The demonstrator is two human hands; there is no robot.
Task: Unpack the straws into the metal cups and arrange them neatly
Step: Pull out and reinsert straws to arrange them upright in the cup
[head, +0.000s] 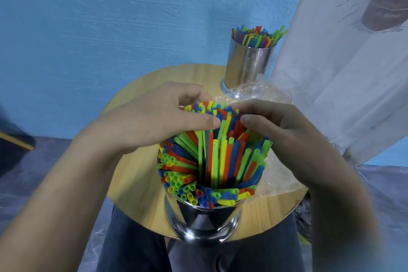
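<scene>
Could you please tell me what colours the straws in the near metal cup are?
The straws are green, yellow, orange-red and blue, clearest in the head view.

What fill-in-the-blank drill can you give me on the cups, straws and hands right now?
The near metal cup and far metal cup stand on a round ____ table. The left hand and right hand both hold straws in the ____ cup. Clear plastic wrap lies to the near cup's ____.
Missing: wooden; near; right.
</scene>
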